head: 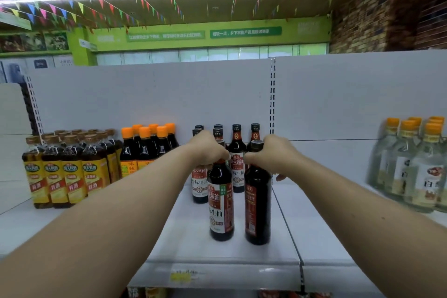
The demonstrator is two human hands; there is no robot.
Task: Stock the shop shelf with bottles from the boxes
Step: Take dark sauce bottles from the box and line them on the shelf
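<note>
Both bare forearms reach straight forward over the white metal shelf [225,253], with the left hand [208,150] curled round the neck of one dark glass soy-sauce bottle with a red-and-white label [221,203] and the right hand [278,153] wrapped likewise round the neck of its twin, the second dark soy-sauce bottle [257,208]. The two bottles stand upright, just beside each other, at mid-shelf. Matching dark bottles [238,155] stand behind, and brown yellow-labelled bottles [60,174] stand far left.
</note>
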